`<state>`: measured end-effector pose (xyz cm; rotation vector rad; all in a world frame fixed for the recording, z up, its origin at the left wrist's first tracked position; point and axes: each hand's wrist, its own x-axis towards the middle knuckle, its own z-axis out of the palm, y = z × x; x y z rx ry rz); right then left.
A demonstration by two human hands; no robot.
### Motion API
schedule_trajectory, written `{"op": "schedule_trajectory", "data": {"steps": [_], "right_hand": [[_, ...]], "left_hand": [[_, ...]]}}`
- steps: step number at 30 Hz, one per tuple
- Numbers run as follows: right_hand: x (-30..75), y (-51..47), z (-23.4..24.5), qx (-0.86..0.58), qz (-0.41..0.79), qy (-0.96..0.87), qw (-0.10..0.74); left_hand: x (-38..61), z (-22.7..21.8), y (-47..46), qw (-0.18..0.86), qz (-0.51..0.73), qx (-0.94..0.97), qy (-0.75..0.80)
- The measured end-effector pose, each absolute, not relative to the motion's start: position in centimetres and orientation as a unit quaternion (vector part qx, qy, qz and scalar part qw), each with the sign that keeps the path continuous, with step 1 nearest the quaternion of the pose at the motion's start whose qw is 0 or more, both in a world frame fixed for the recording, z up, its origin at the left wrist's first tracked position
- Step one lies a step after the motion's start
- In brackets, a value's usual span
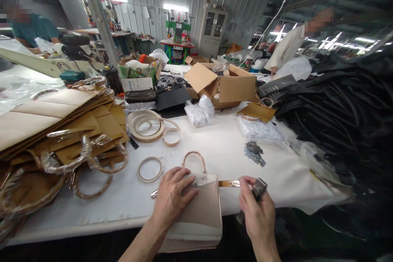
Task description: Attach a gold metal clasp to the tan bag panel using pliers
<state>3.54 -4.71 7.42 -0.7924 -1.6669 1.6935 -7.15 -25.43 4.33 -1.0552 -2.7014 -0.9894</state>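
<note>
A light beige handbag panel (205, 208) lies at the table's front edge, with a plastic-wrapped loop handle (194, 153) at its far side. My left hand (175, 192) rests on it, fingers spread, pressing near a clear-covered fitting. From the panel's right side sticks out a brown strap (225, 183) with a shiny metal piece at its end. My right hand (256, 208) is closed around a dark, block-headed tool that looks like a hammer (260, 188). Its thumb and forefinger are at the strap's metal end; whether they pinch it I cannot tell.
Tan bag pieces (67, 118) with wrapped handles are stacked at left. Tape rolls (150, 169), small metal plates (254, 153), plastic bags (199, 111) and a cardboard box (236, 88) lie beyond. Black material (340, 106) is heaped at right. Two people are further back.
</note>
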Motion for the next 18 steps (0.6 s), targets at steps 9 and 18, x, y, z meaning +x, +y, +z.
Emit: {"op": "schedule_trajectory", "data": {"steps": [9, 18], "right_hand": [[-3.0, -8.7, 12.0, -0.044, 0.819, -0.492, 0.293], [-5.5, -11.3, 5.5, -0.005, 0.805, -0.531, 0.265]], "left_hand": [[-7.0, 3.6, -25.9, 0.032, -0.271, -0.361, -0.892], [-6.9, 3.7, -26.2, 0.018, -0.260, -0.363, -0.895]]}}
